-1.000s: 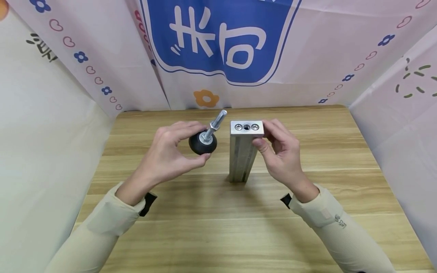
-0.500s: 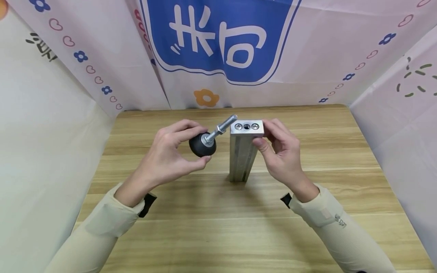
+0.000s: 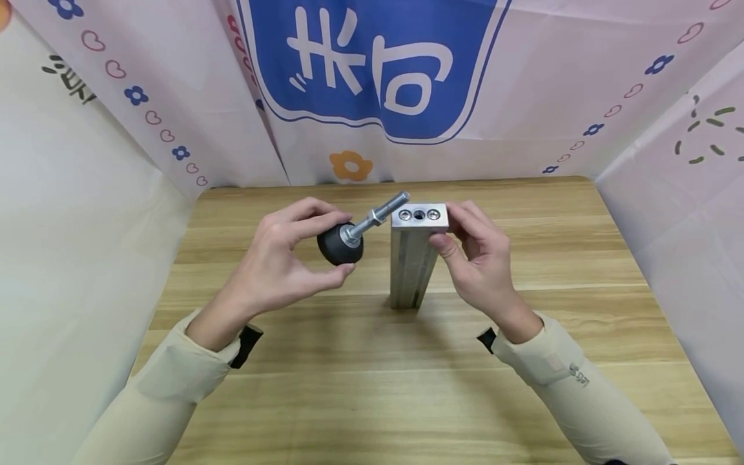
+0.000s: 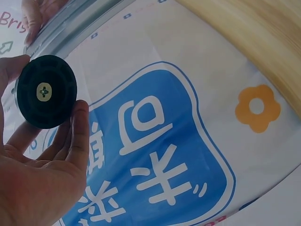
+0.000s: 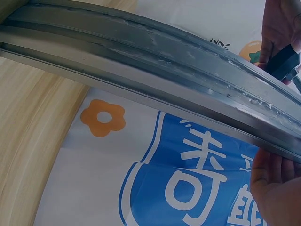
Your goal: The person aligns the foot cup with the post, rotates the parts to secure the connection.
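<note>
Left hand pinches a black base across a gap from the post whose edge the right hand pinches.

Bright, even head view, soft shadows on tabletop, dimmer wrist views, metal bar bowed by lens distortion

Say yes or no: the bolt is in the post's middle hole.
No, the middle hole of the post shows uncovered, and the bolt slants outside it.
</note>
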